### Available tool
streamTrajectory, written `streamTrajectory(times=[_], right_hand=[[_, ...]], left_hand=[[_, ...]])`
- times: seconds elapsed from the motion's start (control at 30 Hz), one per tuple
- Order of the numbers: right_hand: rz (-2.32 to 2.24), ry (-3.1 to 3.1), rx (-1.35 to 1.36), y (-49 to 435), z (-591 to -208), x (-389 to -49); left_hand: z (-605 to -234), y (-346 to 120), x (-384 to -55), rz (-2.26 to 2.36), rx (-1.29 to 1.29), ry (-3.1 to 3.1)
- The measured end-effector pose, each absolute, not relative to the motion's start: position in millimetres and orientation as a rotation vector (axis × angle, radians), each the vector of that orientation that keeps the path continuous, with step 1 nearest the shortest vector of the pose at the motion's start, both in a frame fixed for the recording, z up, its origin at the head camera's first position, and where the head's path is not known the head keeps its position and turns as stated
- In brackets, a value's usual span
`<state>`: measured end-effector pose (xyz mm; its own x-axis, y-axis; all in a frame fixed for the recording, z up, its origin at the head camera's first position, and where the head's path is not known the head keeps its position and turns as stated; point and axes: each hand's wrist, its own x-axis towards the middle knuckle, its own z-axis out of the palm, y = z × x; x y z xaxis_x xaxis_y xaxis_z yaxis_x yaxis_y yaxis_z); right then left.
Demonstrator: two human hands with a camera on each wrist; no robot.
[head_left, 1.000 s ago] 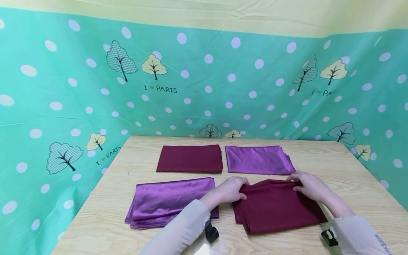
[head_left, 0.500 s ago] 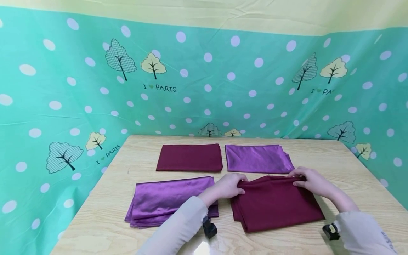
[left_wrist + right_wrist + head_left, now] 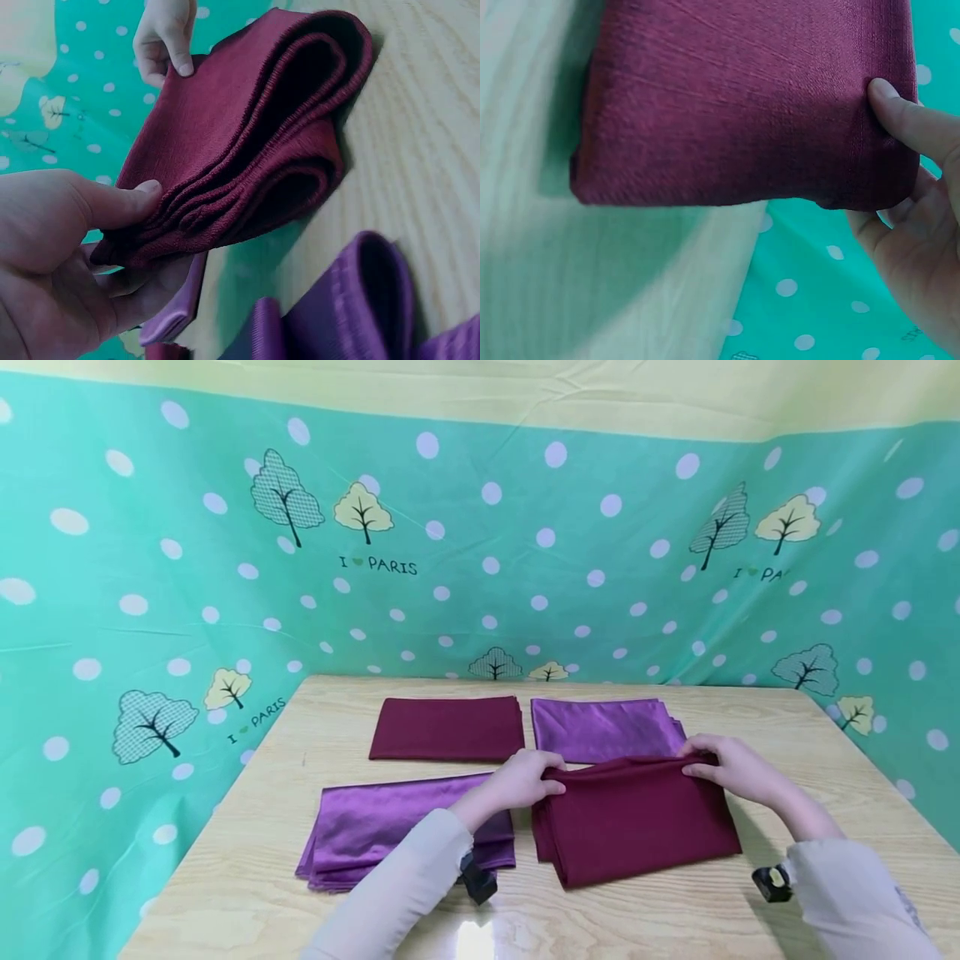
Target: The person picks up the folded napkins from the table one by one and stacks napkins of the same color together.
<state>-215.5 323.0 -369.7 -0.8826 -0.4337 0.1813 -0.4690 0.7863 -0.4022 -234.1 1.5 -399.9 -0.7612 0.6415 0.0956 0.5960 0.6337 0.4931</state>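
Note:
A folded maroon cloth (image 3: 637, 827) hangs between my two hands, its upper edge lifted and its lower edge close to the table. My left hand (image 3: 521, 779) pinches the upper left corner; in the left wrist view the thumb lies on top of the stacked layers of the maroon cloth (image 3: 217, 127) and the fingers are beneath. My right hand (image 3: 738, 770) pinches the upper right corner. The right wrist view has its thumb (image 3: 904, 116) pressed on the face of the cloth, with the other fingers behind it.
A folded purple satin cloth (image 3: 390, 827) lies at the front left, partly under my left forearm. Behind it lies another folded maroon cloth (image 3: 446, 728). A second purple cloth (image 3: 603, 727) is at the back right. All rest on a wooden table (image 3: 247, 860) before a green dotted curtain (image 3: 420, 568).
Both hands have raised the maroon cloth and moved it slightly away from me and to the left. It now covers part of the back right purple cloth's front edge.

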Motion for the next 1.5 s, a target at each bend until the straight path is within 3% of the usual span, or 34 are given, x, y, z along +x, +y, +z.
streamTrajectory(times=[1.07, 1.5], right_hand=[[0.878, -2.956, 0.671, 288.9, -327.2, -226.2], [0.723, -2.784, 0.745, 273.2, -317.3, -236.1]], left_hand=[[-360.4, -41.2, -255.3, 1.037, 0.902, 2.899], [-344.2, -58.3, -264.1, 1.094, 0.857, 2.989]])
